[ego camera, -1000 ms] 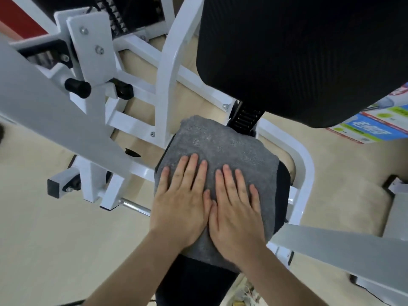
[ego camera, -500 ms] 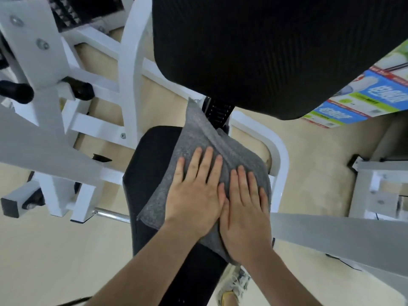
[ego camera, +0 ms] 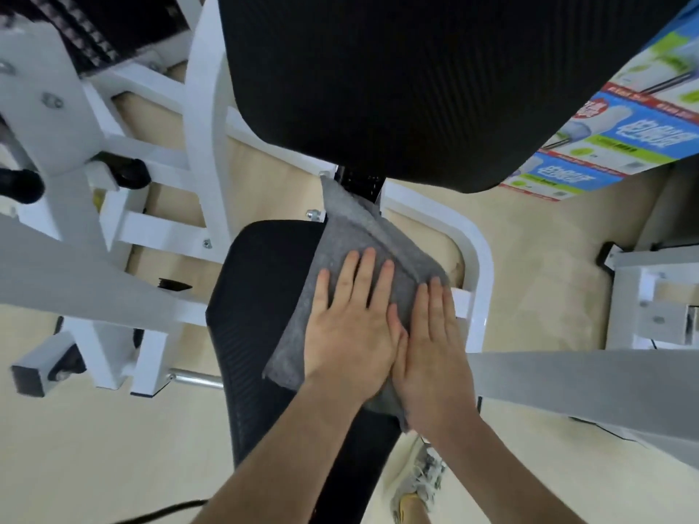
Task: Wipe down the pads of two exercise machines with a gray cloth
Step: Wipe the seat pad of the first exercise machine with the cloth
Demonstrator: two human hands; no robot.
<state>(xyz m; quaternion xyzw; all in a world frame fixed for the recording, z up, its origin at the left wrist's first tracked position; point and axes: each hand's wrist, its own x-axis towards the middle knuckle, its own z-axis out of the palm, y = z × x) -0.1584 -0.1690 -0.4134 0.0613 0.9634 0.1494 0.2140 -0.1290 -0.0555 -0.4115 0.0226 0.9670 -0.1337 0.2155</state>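
A gray cloth [ego camera: 357, 236] lies over the right half of the black seat pad [ego camera: 261, 296] of a white exercise machine. My left hand [ego camera: 350, 327] presses flat on the cloth, fingers spread and pointing away from me. Beside it and touching it, my right hand [ego camera: 433, 349] also lies flat on the cloth at the pad's right edge. The cloth's far corner reaches up to the black post under the large black back pad [ego camera: 397, 77], which fills the top of the view. The left half of the seat pad is bare.
The white frame [ego camera: 206, 119] stands left of the seat, with black knobs and a weight stack at top left. A gray bar [ego camera: 590, 376] crosses on the right, another on the left. Printed boxes [ego camera: 612, 138] lie at the right. My shoe [ego camera: 416, 485] shows below.
Both hands have slid the cloth to the right across the seat pad, baring the pad's left half. The cloth has bunched into a ridge toward the post.
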